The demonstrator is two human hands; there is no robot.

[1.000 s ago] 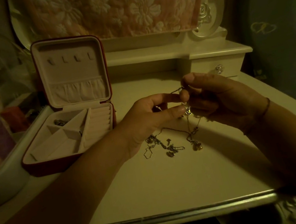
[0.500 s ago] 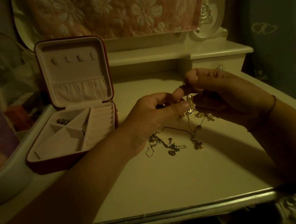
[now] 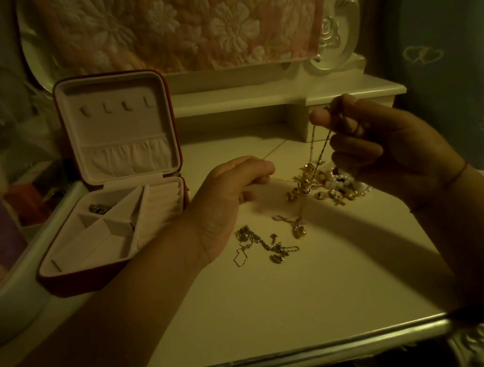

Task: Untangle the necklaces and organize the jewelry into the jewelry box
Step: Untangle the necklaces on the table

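Currently right hand (image 3: 386,146) pinches gold chains (image 3: 317,147) raised over desk (image 3: 253,307); left hand (image 3: 230,197) loosely curled, pinching a thin strand. Box (image 3: 115,227) open, left.

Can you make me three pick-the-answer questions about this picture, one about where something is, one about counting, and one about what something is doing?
1. Where is the jewelry box on the table?
A. On the person's left
B. On the person's right
C. Under the hands

2. How many little hooks are in a row inside the box lid?
A. Two
B. Four
C. Seven

3. What is the right hand doing?
A. Lying flat on the table
B. Closing the box
C. Holding a gold chain up so it hangs down

Answers:
1. A, the open box sits beyond the left hand, at the table's left side.
2. B, four small hooks show in the lid's upper part.
3. C, the chain is pinched at the fingertips and drops to the charms below.
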